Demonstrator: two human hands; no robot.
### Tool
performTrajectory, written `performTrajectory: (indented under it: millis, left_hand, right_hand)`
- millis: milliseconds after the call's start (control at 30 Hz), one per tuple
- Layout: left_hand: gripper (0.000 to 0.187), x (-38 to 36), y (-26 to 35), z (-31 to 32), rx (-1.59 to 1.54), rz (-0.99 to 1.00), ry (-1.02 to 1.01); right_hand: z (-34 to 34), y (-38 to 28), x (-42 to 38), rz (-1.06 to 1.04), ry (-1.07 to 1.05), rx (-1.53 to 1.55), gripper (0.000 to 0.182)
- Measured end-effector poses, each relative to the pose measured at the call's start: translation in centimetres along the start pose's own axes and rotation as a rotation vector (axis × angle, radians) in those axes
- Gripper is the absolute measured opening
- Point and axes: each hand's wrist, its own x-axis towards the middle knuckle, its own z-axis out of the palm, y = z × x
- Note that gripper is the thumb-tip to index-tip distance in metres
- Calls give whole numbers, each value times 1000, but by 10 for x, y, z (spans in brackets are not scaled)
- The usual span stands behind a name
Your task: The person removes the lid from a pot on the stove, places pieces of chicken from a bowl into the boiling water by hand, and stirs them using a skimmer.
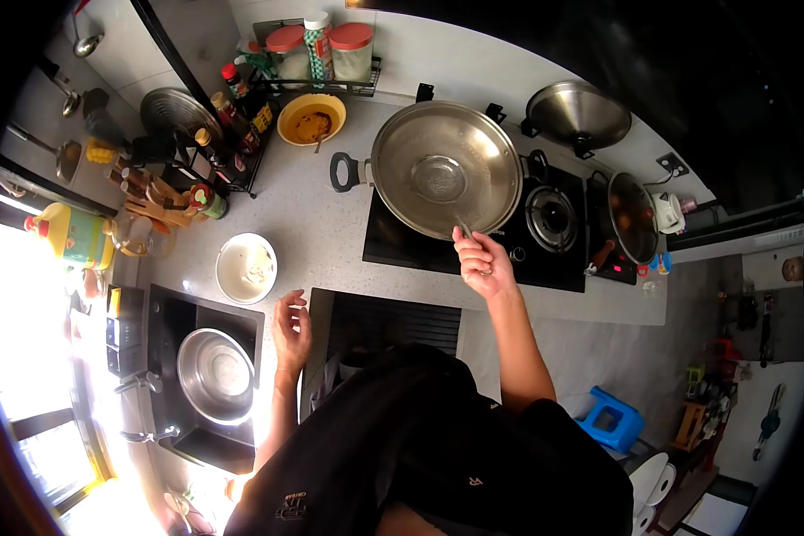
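A large steel wok [402,134] with black side handles sits on the left part of the black gas hob [384,241]. At its front rim is my right hand [482,261], its fingers closed around the handle of a thin metal utensil whose far end reaches into the wok. My left hand [292,326] hangs near the counter's front edge with its fingers apart and nothing in them. Just behind it stands a white bowl [232,268] with some pale food inside. A yellow bowl [288,132] holding orange-brown liquid and a spoon rests farther back.
The black sink [192,308] at the left holds a steel basin [192,384]. Sauce bottles [219,156] and a jar rack [330,87] line the back left. A lidded pot [632,219] stands right of the hob. On the floor is a blue stool [630,424].
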Motion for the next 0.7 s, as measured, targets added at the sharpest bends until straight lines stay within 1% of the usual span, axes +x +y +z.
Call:
performTrajectory:
  millis: [67,167,267,367,400,500,567,600,667,700]
  left_hand:
    - [29,2,-2,-2,-4,8,6]
    - [26,4,-3,-6,6,10,14]
    - [22,2,-20,-10,-27,-71,7]
    - [19,-5,-37,-14,-36,-163,13]
    - [18,-9,-47,-15,-15,-150,23]
    - [17,-19,-70,-14,31,-130,54]
    - [17,-23,-74,-13,37,-136,68]
    - [20,-25,-85,-12,81,-166,99]
    - [27,-28,-122,-14,171,-226,163]
    - [32,-28,-130,-16,-25,-428,213]
  right_hand:
    - [0,5,3,38,-69,118,31]
    - [-4,8,4,34,-164,144,30]
    - [-4,3,-2,-14,-149,44,30]
    - [11,6,-13,-140,65,-298,30]
    - [10,7,-14,-232,180,-475,31]
    - [13,15,-22,-411,340,-925,25]
    - [-27,-12,-10,-657,363,-1367,26]
    - [-48,-23,-6,-814,368,-1730,27]
    - [-56,-19,-6,-961,474,-2012,27]
    - [-60,-17,-6,-1040,548,-2144,27]
